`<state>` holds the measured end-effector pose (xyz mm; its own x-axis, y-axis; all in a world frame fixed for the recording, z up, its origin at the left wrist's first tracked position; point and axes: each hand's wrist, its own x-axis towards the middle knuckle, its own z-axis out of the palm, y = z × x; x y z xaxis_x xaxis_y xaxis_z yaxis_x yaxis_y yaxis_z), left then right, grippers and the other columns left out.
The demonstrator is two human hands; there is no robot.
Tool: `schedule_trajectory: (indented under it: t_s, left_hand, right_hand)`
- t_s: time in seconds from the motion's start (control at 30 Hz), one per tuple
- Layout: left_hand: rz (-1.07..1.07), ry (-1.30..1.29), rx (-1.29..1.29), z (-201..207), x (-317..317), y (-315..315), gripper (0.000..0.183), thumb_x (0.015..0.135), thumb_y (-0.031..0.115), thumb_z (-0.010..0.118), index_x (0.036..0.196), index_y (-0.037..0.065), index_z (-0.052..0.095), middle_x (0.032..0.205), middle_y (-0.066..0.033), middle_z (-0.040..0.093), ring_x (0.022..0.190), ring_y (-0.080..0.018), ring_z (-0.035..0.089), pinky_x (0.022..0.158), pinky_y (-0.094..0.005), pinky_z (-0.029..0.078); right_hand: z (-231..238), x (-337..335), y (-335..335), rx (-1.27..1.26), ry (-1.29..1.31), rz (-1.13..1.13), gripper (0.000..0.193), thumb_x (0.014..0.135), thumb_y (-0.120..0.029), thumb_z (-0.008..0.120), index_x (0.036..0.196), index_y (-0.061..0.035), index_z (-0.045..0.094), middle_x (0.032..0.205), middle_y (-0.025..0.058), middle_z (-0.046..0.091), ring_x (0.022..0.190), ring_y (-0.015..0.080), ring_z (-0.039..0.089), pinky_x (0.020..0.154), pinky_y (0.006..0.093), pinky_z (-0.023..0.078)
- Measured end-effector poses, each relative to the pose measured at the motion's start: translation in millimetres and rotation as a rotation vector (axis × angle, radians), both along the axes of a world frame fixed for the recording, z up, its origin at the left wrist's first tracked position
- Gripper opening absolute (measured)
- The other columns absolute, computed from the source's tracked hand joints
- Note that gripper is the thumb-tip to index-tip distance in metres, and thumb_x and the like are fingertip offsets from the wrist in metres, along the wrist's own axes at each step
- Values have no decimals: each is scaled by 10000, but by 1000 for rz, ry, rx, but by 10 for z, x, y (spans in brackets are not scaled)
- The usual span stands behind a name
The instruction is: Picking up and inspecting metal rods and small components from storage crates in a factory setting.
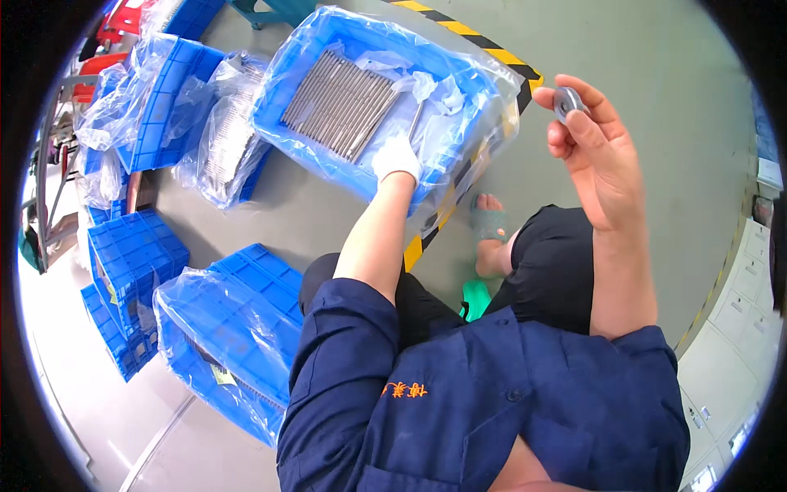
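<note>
My left hand, in a white glove, is closed at the near side of a plastic-lined blue crate. A thin metal rod slants up out of its fingers. Left of it, inside the crate, lies a row of several similar grey metal rods, packed side by side. Crumpled white paper sits near the rod's far end. My bare right hand is raised to the right of the crate. Between its thumb and fingers it pinches a small grey ring with a hole through its middle.
Another bag-covered batch of metal rods stands left of the crate. Blue crates are stacked further left, and a plastic-wrapped one stands near my left side. Yellow-black tape marks the floor. White cabinets line the right.
</note>
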<state>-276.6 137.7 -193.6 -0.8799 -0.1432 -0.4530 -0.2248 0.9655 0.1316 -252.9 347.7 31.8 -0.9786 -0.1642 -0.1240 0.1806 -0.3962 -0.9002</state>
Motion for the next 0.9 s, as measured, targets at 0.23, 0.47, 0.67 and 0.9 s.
schedule_trajectory:
  t_s: [0.23, 0.47, 0.67, 0.9]
  left_hand:
    - [65, -35, -48, -48, -15, -36, 237, 801, 156, 442, 920, 81, 632, 927, -133, 618, 884, -270, 598, 751, -369, 474]
    - [86, -129, 18, 69, -103, -211, 296, 733, 209, 488, 958, 87, 634, 959, -161, 606, 915, -299, 582, 789, -378, 452]
    - [178, 79, 32, 83, -218, -442, 508, 694, 270, 603, 1142, 93, 439, 1038, -178, 551, 945, -327, 554, 805, -396, 440]
    - [138, 216, -92, -95, -191, -558, 213, 844, 150, 368, 994, 78, 500, 941, -153, 560, 830, -312, 596, 696, -401, 478]
  right_hand:
    - [34, -9, -74, 4, 3, 50, 317, 816, -128, 572, 1106, -24, 497, 1021, 102, 569, 714, 69, 504, 669, 181, 416]
    - [-7, -19, -83, 21, -19, 55, 325, 820, -133, 567, 1119, -31, 491, 1027, 100, 567, 723, 70, 504, 679, 183, 414]
    - [0, -1, -129, 35, -18, 101, 323, 820, -130, 563, 1120, -34, 491, 1033, 102, 564, 723, 69, 502, 681, 182, 411]
    - [-9, -16, -166, 49, -42, 102, 330, 816, -116, 565, 1121, -22, 483, 1037, 108, 563, 720, 68, 502, 678, 187, 412]
